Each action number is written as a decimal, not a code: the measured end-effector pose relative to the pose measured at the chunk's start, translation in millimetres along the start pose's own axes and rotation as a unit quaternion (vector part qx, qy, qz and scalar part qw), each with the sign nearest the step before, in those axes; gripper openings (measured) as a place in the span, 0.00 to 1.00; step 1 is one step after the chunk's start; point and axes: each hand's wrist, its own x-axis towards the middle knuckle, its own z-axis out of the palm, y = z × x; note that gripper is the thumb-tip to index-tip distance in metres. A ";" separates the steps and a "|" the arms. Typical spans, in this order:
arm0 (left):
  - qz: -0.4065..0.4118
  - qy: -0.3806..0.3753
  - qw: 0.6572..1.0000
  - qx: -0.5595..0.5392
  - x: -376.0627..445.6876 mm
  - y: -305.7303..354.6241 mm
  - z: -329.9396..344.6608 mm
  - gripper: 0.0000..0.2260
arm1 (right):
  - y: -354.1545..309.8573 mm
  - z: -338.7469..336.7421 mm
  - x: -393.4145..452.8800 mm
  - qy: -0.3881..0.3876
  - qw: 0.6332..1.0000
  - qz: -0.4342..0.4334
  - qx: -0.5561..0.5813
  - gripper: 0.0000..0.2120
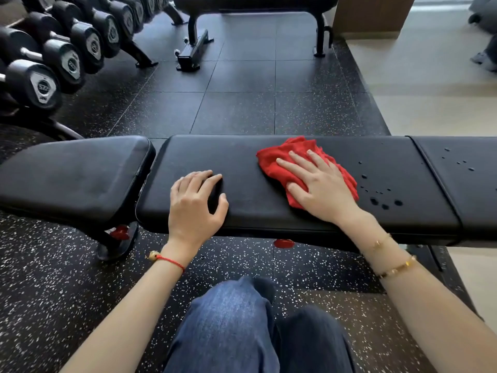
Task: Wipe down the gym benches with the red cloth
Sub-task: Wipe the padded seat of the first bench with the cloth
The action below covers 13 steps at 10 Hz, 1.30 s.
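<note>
Lying under right hand: red cloth

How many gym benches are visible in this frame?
2. The near bench runs across the middle under both hands; the far bench stands at top centre, cut off by the frame edge. Others may lie out of view.

So we count two benches: the near counter with three pad sections, and a second one farther back. One red cloth, two hands, left and right, and three bracelets. Dumbbells on the rack: at least six, the rest cut off.
</note>
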 end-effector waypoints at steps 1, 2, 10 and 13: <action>-0.004 -0.001 1.000 0.000 -0.1 -0.6 0.6 0.19 | -0.3 -2.1 31.5 -0.001 0.997 0.078 -0.013 0.25; -0.006 0.000 1.000 -0.002 0.3 -0.3 -0.6 0.19 | -26.1 3.6 45.1 -0.011 0.997 0.076 -0.016 0.25; -0.094 0.023 0.995 -0.003 5.5 16.3 11.7 0.20 | -51.7 13.8 18.3 0.006 1.000 0.001 -0.013 0.26; -0.098 0.015 0.995 0.005 5.1 15.0 12.8 0.21 | -4.9 1.9 16.6 0.023 0.998 0.053 -0.008 0.25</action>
